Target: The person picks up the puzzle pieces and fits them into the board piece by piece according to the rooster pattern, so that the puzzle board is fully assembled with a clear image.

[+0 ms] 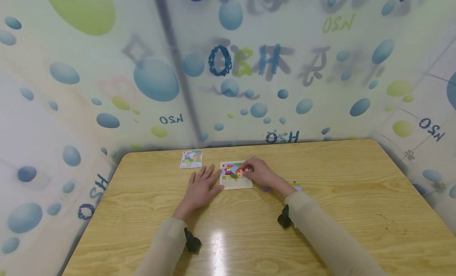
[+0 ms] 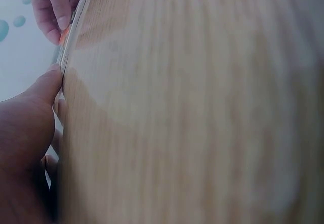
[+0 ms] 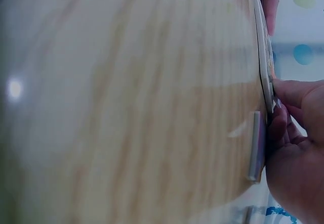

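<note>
A small puzzle board (image 1: 236, 184) lies flat on the table, its upper part filled with a colourful rooster picture and its lower strip bare wood. My left hand (image 1: 201, 188) rests on the table with fingers spread, thumb and index finger touching the board's left edge. At the board's right side my right hand (image 1: 261, 172) pinches a puzzle piece (image 1: 241, 173) with orange and pink on it, held at the picture. Its fingers hide part of the piece. The right wrist view shows the thumb and fingers (image 3: 288, 95) low against the board's edge (image 3: 262, 57).
A square picture card (image 1: 191, 159) with a paler rooster lies behind my left hand. Loose puzzle pieces lie right of the board: a purple one (image 1: 265, 189) and another (image 1: 297, 187) partly hidden by my right forearm. A patterned curtain (image 1: 249, 110) stands behind the wooden table (image 1: 342, 181).
</note>
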{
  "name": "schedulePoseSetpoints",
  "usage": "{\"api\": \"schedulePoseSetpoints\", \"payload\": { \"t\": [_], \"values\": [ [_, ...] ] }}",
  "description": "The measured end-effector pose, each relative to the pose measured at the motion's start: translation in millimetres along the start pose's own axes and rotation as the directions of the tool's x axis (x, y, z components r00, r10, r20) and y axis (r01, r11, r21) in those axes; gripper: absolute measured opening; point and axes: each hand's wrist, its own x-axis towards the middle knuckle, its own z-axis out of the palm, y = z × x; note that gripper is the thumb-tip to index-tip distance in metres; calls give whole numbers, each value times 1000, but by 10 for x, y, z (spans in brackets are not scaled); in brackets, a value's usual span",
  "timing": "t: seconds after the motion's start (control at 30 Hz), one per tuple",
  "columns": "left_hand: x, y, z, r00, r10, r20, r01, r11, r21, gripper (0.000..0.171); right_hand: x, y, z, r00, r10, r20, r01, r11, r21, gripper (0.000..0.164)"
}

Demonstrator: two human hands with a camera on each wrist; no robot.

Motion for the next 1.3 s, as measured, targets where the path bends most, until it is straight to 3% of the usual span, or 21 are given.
{"api": "schedulePoseSetpoints", "payload": {
  "t": [0.4, 0.7, 1.17, 1.3],
  "values": [
    [6, -1, 6, 1000, -7, 15, 7, 1000, -5, 63, -10, -12, 10, 999, 40, -21, -40, 999, -17, 14],
    [-13, 82, -80, 999, -22, 33, 22, 1000, 0, 61, -19, 9, 25, 1000, 6, -13, -6, 1000, -31, 8],
    [-20, 72, -51, 1000, 0, 0, 0, 1000, -7, 61, -26, 40, 9, 1000, -2, -6, 2, 1000, -18, 7],
    [-19, 98, -83, 999, -25, 21, 25, 1000, 4, 61, -31, 41, -19, 1000, 1, 9, -1, 1000, 7, 10]
  ]
}}
